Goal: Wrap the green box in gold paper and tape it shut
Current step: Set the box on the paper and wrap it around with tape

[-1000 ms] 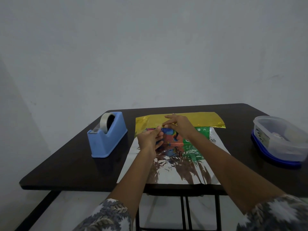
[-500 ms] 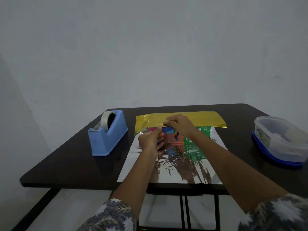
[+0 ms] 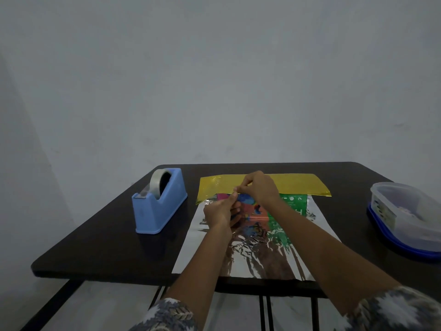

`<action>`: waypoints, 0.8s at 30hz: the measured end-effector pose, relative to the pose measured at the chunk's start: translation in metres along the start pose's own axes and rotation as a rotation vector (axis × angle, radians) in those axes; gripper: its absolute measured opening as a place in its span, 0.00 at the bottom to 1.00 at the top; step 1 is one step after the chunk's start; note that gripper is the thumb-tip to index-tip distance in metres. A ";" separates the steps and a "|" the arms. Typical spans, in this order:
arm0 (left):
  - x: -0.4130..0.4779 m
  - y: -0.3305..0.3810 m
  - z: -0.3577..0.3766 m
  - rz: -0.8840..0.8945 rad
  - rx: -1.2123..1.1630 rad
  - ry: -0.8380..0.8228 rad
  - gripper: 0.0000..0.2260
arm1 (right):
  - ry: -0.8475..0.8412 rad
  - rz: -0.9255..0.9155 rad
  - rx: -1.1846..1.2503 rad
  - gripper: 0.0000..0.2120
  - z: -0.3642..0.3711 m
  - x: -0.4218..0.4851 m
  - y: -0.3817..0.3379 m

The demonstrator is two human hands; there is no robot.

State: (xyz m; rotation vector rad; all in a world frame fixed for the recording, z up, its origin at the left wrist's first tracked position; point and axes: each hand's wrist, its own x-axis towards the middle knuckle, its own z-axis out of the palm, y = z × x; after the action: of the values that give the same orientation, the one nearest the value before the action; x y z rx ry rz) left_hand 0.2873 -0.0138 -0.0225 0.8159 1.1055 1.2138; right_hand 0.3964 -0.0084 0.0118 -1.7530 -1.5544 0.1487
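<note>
Head view. The green box (image 3: pixel 292 206), printed with bright colours on its left part, lies on a sheet of gold paper (image 3: pixel 296 185) near the middle of a dark table (image 3: pixel 100 240). The sheet's silver inner side (image 3: pixel 262 256) faces up and reaches to the near table edge; its far end is folded over so that a gold band covers the far edge of the box. The right hand (image 3: pixel 259 188) rests on this fold, thumb and forefinger pinched together at the band's near edge. The left hand (image 3: pixel 220 210) is curled beside it at the box's left part, its fingertips meeting those of the right hand; what they pinch between them is too small to tell. A blue tape dispenser (image 3: pixel 158 204) holding a roll of clear tape stands to the left, apart from the paper. A lidded plastic container (image 3: pixel 405 216) sits at the right table edge.
</note>
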 end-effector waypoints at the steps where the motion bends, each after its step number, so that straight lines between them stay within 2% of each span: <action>1: 0.000 0.000 0.000 -0.001 0.001 0.000 0.12 | 0.014 0.008 -0.044 0.13 0.001 0.001 0.000; 7: 0.000 0.000 0.000 -0.006 -0.005 0.006 0.09 | 0.003 0.052 -0.164 0.21 -0.001 0.001 -0.005; 13: 0.000 0.000 -0.001 -0.009 -0.003 -0.002 0.10 | 0.014 0.066 -0.178 0.20 0.001 0.003 -0.007; 17: -0.001 0.003 -0.008 -0.087 -0.053 -0.084 0.13 | 0.033 0.075 -0.157 0.19 0.003 0.002 -0.007; 20: -0.003 0.007 -0.012 -0.147 -0.073 -0.151 0.09 | 0.036 0.075 -0.110 0.18 0.005 0.002 -0.004; 24: -0.003 0.009 -0.009 -0.119 -0.068 -0.114 0.09 | 0.037 0.049 -0.031 0.18 0.009 0.005 0.002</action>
State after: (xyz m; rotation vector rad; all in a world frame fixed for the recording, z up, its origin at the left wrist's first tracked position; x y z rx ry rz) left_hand 0.2759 -0.0152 -0.0164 0.7476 1.0009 1.0860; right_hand 0.3943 0.0003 0.0064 -1.8095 -1.4953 0.1162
